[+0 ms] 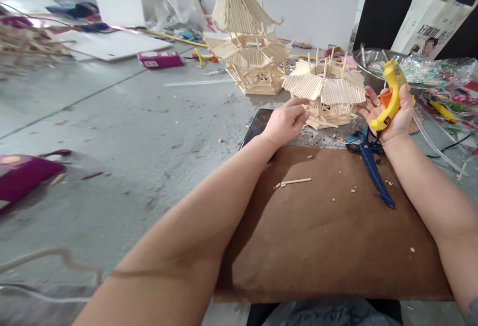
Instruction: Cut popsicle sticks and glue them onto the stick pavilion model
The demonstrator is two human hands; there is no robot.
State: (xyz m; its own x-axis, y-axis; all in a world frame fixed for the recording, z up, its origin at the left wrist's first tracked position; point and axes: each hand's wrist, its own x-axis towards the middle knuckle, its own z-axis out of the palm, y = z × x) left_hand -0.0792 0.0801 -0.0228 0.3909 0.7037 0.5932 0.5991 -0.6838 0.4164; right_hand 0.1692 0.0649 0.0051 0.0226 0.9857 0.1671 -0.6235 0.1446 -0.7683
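A small pavilion of thin wooden sticks [324, 92] stands behind the brown board, with a sloped stick roof and upright posts. At its left side is my left hand [286, 122], its index finger stretched to the roof's lower edge and the other fingers curled; whether anything is between them is hidden. My right hand [396, 122] holds a yellow hot glue gun [391, 99] with an orange trigger, nozzle up, its fingertips close to the pavilion's right side. Blue-handled pliers [375, 171] lie just below that hand. A short stick [297, 181] and small offcuts rest on the board.
The brown board [336, 246] spans the front. A taller stick pagoda [250, 42] stands behind left. A dark flat device [257, 127] lies beside my left wrist. At right are a metal bowl [368, 62], plastic packets and a white tote bag [425, 17]. Purple packs [160, 59] lie left.
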